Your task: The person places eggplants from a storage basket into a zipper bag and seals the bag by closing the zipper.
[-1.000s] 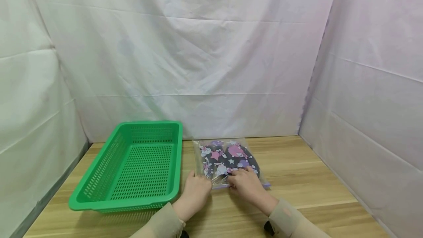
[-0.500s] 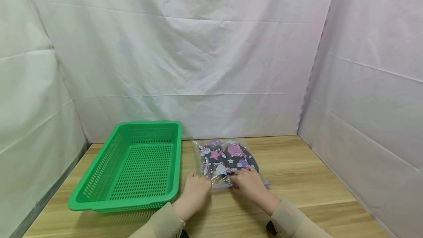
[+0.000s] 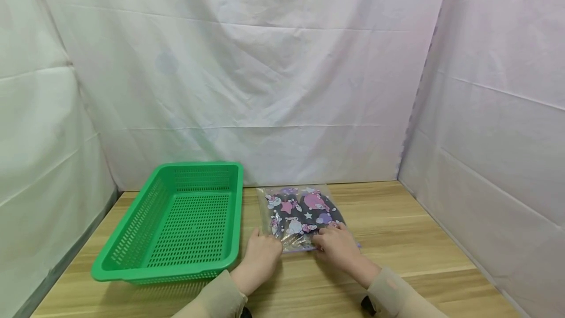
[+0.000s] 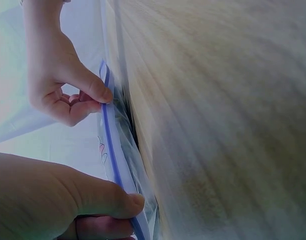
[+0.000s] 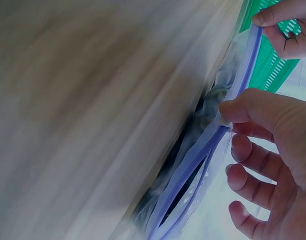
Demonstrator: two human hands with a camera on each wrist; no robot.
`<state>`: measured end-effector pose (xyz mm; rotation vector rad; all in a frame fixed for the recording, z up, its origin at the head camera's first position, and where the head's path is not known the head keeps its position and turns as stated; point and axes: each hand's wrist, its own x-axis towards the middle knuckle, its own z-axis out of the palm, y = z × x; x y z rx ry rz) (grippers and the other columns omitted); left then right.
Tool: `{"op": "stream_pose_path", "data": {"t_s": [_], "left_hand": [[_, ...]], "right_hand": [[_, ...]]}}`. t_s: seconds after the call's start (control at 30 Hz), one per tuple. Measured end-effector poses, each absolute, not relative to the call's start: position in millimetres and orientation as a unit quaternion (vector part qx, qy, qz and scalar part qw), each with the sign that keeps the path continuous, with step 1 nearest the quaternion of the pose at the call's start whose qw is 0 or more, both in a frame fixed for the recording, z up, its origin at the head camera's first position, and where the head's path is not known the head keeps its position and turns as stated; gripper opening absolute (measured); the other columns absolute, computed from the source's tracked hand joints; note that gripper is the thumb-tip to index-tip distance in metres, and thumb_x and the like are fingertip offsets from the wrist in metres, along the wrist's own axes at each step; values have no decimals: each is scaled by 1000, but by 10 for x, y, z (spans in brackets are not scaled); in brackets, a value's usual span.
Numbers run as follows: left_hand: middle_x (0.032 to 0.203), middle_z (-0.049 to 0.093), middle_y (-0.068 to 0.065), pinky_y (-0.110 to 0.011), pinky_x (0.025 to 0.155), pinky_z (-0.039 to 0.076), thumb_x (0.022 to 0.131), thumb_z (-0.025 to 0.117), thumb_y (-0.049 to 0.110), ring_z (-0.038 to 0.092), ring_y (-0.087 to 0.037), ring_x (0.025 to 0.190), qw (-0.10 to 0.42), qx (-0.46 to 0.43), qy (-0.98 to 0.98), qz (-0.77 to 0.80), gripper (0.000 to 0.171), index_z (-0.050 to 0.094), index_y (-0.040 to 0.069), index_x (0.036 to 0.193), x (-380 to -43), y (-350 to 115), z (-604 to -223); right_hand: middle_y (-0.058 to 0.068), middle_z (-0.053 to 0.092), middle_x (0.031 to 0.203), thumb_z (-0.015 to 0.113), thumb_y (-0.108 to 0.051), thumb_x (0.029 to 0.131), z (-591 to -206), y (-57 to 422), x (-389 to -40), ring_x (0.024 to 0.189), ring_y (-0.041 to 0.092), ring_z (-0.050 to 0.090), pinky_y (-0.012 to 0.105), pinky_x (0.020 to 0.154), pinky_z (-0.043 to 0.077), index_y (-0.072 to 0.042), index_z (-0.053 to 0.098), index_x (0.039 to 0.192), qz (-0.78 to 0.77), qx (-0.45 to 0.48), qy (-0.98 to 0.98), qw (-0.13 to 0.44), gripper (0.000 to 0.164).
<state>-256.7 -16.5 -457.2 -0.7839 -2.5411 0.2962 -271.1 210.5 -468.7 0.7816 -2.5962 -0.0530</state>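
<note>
A clear zip bag (image 3: pixel 293 243) lies on the table with a folded dark cloth (image 3: pixel 309 216) inside, printed with pink, white and purple cartoon figures and stars. My left hand (image 3: pixel 261 254) pinches the left end of the bag's purple zip strip (image 4: pixel 111 145) between thumb and finger. Further right along the strip, my right hand (image 3: pixel 337 247) pinches a small pale slider (image 5: pixel 225 121), its other fingers loosely bent. In the right wrist view the strip runs joined between the hands, while its two edges gape beyond the right hand.
A green perforated plastic basket (image 3: pixel 192 229) stands on the wooden table (image 3: pixel 410 244) at the left, its near right corner close to my left wrist. White cloth walls (image 3: pixel 273 77) enclose the table at the back and both sides.
My right hand has slid a short way to the right along the bag's zip strip. The left hand holds its place, and the bag stays where it was.
</note>
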Motion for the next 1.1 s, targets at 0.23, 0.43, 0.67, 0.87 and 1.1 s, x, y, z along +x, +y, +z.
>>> {"op": "stream_pose_path", "data": {"t_s": [0.23,0.43,0.67,0.87,1.1], "left_hand": [[57,52,3,-32,64,33,68,75,13,45,-13,51,229,-282,-925,109,16,61,16,60,-2575,-159,-4586],[58,53,3,-32,66,32,69,75,13,45,-13,51,224,-281,-928,101,17,61,17,60,-2575,-164,-4597],[57,51,4,-32,64,31,68,75,13,42,-13,51,223,-283,-928,96,17,60,17,60,-2583,-171,-4606],[57,51,4,-32,65,32,68,76,13,41,-13,51,224,-282,-928,97,18,60,16,60,-2582,-171,-4606],[57,50,4,-33,64,32,68,76,13,42,-13,50,231,-284,-926,96,19,59,17,59,-2583,-171,-4615]], "right_hand": [[-10,54,70,79,-23,68,-4694,2181,-2714,66,12,48,34,67,36,-25,59,67,-24,267,-941,206,20],[-11,55,71,81,-20,67,-4698,2228,-2709,67,12,50,37,69,39,-25,57,65,-11,275,-938,210,25],[-10,58,71,82,-21,66,-4710,2278,-2722,65,11,50,38,66,38,-24,60,65,-7,273,-936,222,22],[-10,58,71,82,-24,67,-4706,2305,-2715,64,12,50,37,65,37,-24,60,65,-9,268,-937,223,22],[-10,58,71,83,-24,66,-4699,2344,-2718,64,10,50,32,63,33,-25,61,67,-15,258,-941,219,22]]}}
